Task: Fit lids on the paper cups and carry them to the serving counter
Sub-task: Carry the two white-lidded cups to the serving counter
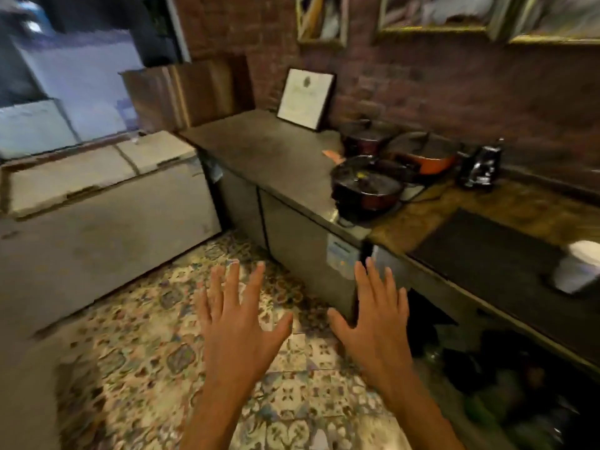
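Note:
My left hand (237, 323) and my right hand (378, 319) are held out in front of me, palms down, fingers spread, with nothing in either. They hover over a patterned tile floor (156, 352). A blurred white object, possibly a paper cup (576, 271), stands on a dark mat at the right edge of the counter (487, 254), well to the right of my right hand. I see no lids.
A steel counter (269, 157) runs along the brick wall with dark pots (367, 186), an orange pan (428, 160) and a framed paper (306, 99) on it. A white chest freezer (97, 203) stands on the left. Shelves under the right counter hold dark items.

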